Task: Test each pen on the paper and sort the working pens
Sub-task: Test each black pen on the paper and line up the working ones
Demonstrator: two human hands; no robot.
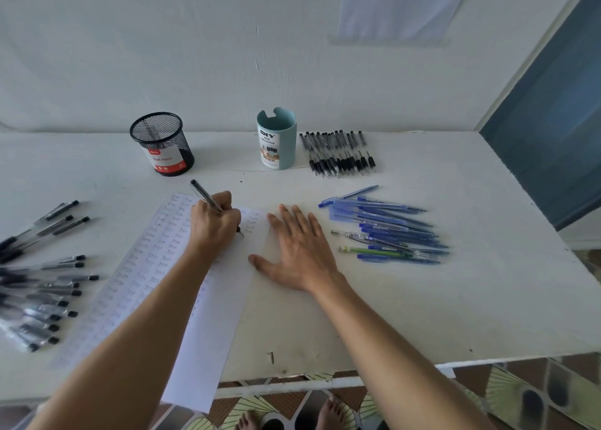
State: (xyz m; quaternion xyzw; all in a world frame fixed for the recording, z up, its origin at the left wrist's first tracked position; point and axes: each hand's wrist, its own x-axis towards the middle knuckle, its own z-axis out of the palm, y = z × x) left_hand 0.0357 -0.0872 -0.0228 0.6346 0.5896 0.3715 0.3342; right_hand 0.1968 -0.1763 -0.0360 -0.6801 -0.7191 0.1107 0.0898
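The left grip (213, 224) was curled round a black pen (206, 197), pinching it low on the barrel. The pen's long axis slanted. Its tip was down on the paper (208, 315), just right of that grip. Its back end pointed up and away to the left, toward a mesh cup (162, 143). The right grip (299, 250) lay flat with its fingers straight and spread, holding nothing, on the table (455, 299) at the paper's right edge. Blue pens (390, 231) lay right of it, and black pens (39, 283) lay well left of the left grip.
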